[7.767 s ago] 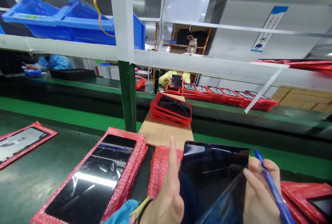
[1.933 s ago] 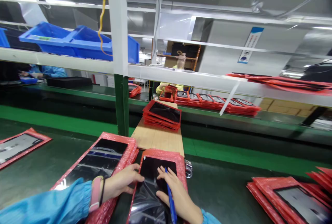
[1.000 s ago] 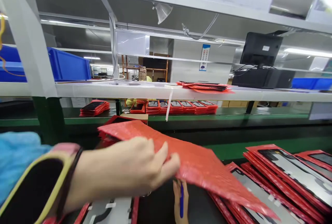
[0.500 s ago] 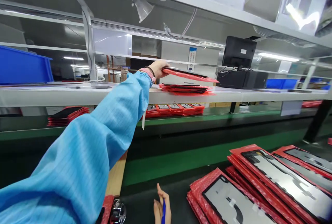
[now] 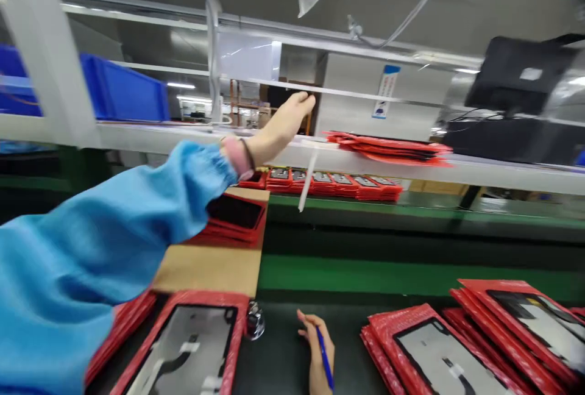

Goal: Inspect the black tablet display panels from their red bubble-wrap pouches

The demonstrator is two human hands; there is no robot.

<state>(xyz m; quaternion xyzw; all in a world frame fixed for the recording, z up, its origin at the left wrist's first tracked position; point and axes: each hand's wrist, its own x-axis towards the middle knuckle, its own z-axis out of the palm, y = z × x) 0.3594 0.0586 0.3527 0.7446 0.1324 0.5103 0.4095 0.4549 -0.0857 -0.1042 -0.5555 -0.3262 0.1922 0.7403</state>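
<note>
My left hand (image 5: pixel 286 120), at the end of a blue sleeve, is raised over the front edge of the white shelf. Its fingers are stretched out and hold nothing. Just right of it, a stack of screen panels in red wrap (image 5: pixel 388 148) lies on the shelf edge. My right hand (image 5: pixel 316 346) is low over the dark bench, with its fingers closed round a blue pen (image 5: pixel 324 358). Left of that hand lies a grey-backed screen panel in a red bubble-wrap sleeve (image 5: pixel 185 346), with a small shiny metal object (image 5: pixel 255 320) beside it.
More red-sleeved panels (image 5: pixel 439 352) are stacked at the right. Dark-faced panels (image 5: pixel 235 212) rest on a tan board (image 5: pixel 210 267). A row of red-wrapped panels (image 5: pixel 338 185) stands beyond, under the shelf (image 5: pixel 292 154). A blue bin (image 5: pixel 123 90) and a monitor (image 5: pixel 507 78) are above.
My left hand has let go of the red-wrapped panel, which now lies on the shelf stack, and has drawn back leftward. The view has turned left and down. My right hand still has the pen.
</note>
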